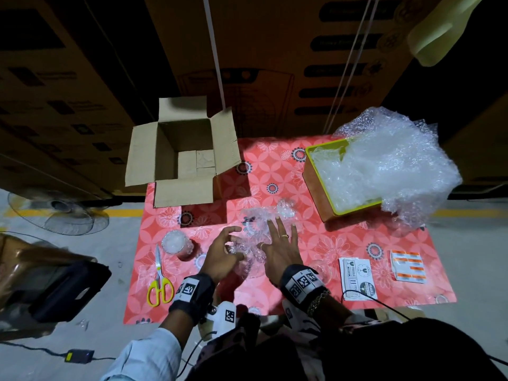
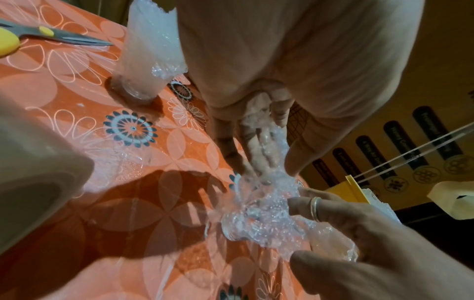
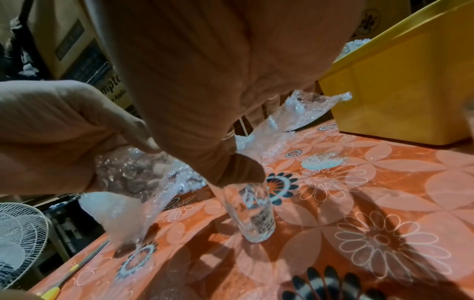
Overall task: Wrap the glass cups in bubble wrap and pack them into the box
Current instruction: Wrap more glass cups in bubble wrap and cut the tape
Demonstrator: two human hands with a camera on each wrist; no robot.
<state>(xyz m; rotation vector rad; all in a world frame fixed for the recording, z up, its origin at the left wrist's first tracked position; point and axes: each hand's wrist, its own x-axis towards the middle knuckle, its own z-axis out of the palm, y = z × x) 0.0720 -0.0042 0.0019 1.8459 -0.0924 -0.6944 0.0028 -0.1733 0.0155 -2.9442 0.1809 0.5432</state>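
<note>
Left hand pinches clear bubble wrap sheet; right hand spread flat on it, bare upright glass cup just under its thumb.

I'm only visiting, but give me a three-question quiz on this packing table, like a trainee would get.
1. True or false: the cardboard box already holds wrapped cups.
2. What lies left of the wrapped cup?
3. The left hand grips: A) scissors B) bubble wrap C) labels

Key: 1 false, no wrapped cups show inside. 2 the yellow-handled scissors. 3 B.
</note>
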